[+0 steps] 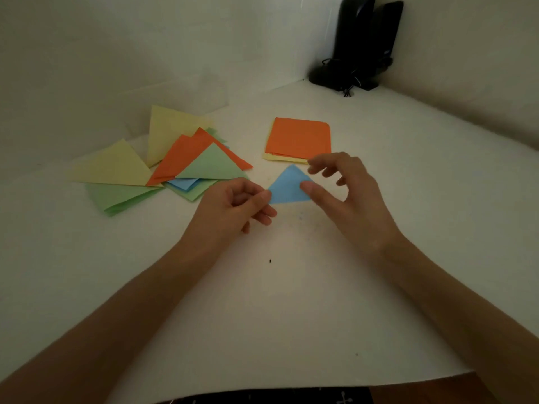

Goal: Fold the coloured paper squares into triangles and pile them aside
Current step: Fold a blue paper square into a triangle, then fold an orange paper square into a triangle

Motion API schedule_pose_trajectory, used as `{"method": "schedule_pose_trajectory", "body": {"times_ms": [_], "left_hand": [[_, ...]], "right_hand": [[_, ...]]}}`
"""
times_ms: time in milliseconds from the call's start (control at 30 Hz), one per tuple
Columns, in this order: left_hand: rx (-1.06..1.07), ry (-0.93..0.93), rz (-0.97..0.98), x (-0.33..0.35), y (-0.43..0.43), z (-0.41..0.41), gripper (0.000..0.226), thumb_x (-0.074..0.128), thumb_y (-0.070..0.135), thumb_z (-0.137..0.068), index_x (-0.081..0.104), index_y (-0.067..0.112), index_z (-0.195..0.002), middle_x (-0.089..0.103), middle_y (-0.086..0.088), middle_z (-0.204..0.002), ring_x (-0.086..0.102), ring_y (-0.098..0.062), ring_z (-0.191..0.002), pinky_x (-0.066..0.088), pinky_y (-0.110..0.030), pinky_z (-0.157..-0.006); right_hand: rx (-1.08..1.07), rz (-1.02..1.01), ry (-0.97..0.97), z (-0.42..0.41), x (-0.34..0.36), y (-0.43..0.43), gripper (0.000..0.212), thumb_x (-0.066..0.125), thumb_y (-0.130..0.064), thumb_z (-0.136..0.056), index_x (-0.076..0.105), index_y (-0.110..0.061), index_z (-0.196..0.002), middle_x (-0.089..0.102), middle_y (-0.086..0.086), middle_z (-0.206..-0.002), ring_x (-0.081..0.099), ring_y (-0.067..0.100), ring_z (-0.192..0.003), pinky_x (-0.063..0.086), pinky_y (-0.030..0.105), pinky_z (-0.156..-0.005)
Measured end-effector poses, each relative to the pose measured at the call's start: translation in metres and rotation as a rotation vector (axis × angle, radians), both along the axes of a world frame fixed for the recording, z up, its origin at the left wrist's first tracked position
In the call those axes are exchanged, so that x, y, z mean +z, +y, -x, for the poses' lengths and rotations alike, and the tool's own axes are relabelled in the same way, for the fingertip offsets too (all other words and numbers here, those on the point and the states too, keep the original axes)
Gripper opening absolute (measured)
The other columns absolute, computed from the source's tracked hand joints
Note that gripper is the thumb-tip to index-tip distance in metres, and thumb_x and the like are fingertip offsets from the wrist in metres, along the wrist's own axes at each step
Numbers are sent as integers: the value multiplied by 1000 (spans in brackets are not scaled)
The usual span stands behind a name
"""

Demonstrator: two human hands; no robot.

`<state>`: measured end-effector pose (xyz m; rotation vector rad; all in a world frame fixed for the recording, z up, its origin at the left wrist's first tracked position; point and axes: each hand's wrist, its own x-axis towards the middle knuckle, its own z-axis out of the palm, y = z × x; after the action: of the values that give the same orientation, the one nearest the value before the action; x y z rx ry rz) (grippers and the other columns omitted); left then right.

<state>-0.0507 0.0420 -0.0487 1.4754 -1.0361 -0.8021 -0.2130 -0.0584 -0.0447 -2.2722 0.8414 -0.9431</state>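
Both hands meet over a small blue triangle (288,186) near the middle of the white worktop (291,301). The left hand (237,202) pinches its left corner between thumb and forefinger, the other fingers curled under. The right hand (351,199) lays a straight thumb on the right corner, while its other fingers arch loosely above the paper and hold nothing. Whether a finger sits beneath that corner cannot be told.

The blue triangle is a single folded sheet, apex pointing away from the person and long edge nearest them, just in front of the stack of squares.

Left of it, well apart from the stack, lies the loose pile of folded triangles (163,164). Two are yellow, one at the far left (113,167) and one at the back (172,129). Two orange ones (186,156) overlap. One green triangle (213,167) lies on top, with further green layers (122,196) fanned out beneath and a blue piece (183,183) showing under the green one. The buried layers cannot be counted.

One stack of unfolded squares (299,138) sits behind the right hand, orange on top with yellow edges showing below it; the number of sheets cannot be told.

Two black upright objects (361,42) with a tangled cable stand in the far corner; a small mark on one is too small to read. A dark speck (270,260) lies on the worktop between the forearms.
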Motion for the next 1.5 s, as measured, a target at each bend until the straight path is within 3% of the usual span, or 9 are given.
{"method": "schedule_pose_trajectory", "body": {"times_ms": [67, 200, 567, 767, 867, 1000, 1233, 1400, 1500], "left_hand": [[-16, 28, 59, 2, 0, 3, 11, 57, 10, -91, 58, 11, -80, 70, 4, -64, 62, -6, -56, 39, -15, -46], [-35, -7, 98, 1, 1, 11, 10, 57, 9, -91, 57, 14, -82, 71, 6, -67, 63, -6, -59, 41, -16, -49], [68, -41, 46, 0, -2, -9, 14, 59, 8, -90, 61, 11, -76, 68, 7, -58, 57, -2, -51, 42, -12, -49], [-84, -43, -27, 5, 0, -7, 14, 60, 7, -89, 62, 10, -75, 67, 2, -58, 57, -4, -51, 41, -15, -47], [-189, -127, -49, 7, 1, 3, 14, 61, 7, -88, 63, 11, -75, 68, 3, -58, 58, -5, -51, 40, -15, -47], [-198, -167, -64, 7, 2, 2, 15, 60, 5, -88, 63, 11, -75, 68, 3, -58, 58, -5, -52, 40, -14, -48], [233, -169, 20, 9, -1, -42, 16, 60, 11, -90, 59, 16, -75, 67, 9, -58, 57, -2, -53, 40, -12, -53], [578, -752, -168, -4, -1, -61, 14, 60, 25, -89, 62, 14, -80, 56, -4, -83, 51, -24, -81, 34, -30, -68], [623, -989, -293, -13, -2, -69, 20, 61, 29, -89, 64, 10, -88, 53, -15, -97, 48, -35, -94, 32, -38, -72]], "right_hand": [[39, -328, -50, -9, 5, 6, 34, 73, -30, -80, 55, -30, -109, 59, -19, -98, 56, -6, -87, 41, 7, -71], [119, -689, -167, -8, 11, 5, 8, 73, -12, -79, 67, -14, -84, 64, -8, -62, 55, 2, -56, 43, 14, -53], [67, -698, -137, 10, 12, -23, 6, 70, 0, -79, 68, -4, -84, 69, 0, -64, 60, 4, -59, 51, 16, -63], [133, -655, -107, 3, 19, -15, 23, 70, -12, -80, 64, -19, -102, 66, -6, -87, 60, 1, -74, 46, 15, -65], [263, -656, 40, -8, 16, 0, 9, 74, -16, -77, 69, -14, -85, 66, -1, -81, 59, 6, -71, 47, 16, -64], [171, -701, -66, -1, 17, -13, 5, 73, -11, -77, 72, -10, -73, 67, 0, -67, 58, 8, -62, 45, 19, -58], [-106, -402, -160, 13, 15, -57, 3, 68, -12, -84, 69, -13, -81, 70, -5, -71, 60, 5, -66, 47, 16, -65], [-30, 17, 369, -32, 0, -80, 45, 57, -32, -93, 47, -18, -135, 50, 1, -136, 43, 17, -125, 29, 18, -95], [-21, 100, 555, -54, -5, -88, 51, 49, -37, -97, 39, -16, -142, 44, 6, -144, 40, 23, -130, 28, 29, -104]]}}
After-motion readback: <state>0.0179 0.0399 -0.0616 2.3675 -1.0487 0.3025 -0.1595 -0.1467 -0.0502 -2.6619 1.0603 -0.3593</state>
